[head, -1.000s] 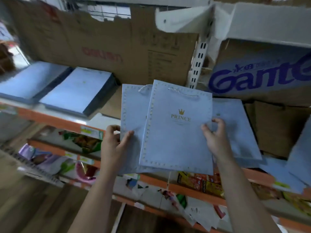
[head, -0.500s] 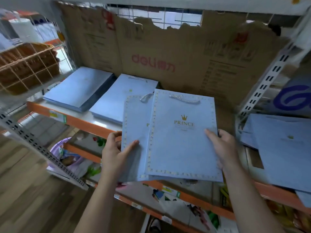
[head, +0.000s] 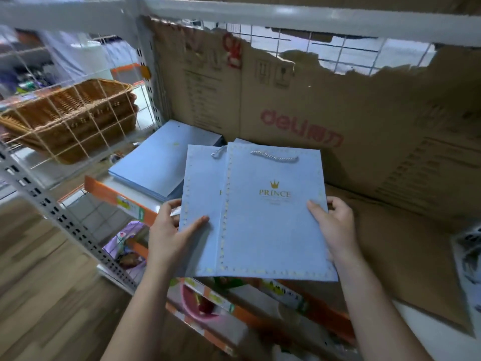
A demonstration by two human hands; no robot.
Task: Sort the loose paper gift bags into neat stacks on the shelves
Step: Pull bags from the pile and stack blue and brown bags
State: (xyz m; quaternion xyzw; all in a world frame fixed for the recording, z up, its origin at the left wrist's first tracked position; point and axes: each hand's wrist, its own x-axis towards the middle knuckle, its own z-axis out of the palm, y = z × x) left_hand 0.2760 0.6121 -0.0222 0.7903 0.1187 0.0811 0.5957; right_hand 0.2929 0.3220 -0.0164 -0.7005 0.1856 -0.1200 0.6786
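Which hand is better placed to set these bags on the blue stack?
Left, probably: the left hand grips the PRINCE gift bags at the edge nearest the stack of blue bags; the right hand holds the far edge.

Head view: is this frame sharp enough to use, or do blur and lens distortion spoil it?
Head view: the front gift bag is sharp enough, with its gold PRINCE print legible. The floor and the orange shelf edge smear with motion blur. The wide lens slants the shelf post. The light is soft and dim, with no glare on the bag.
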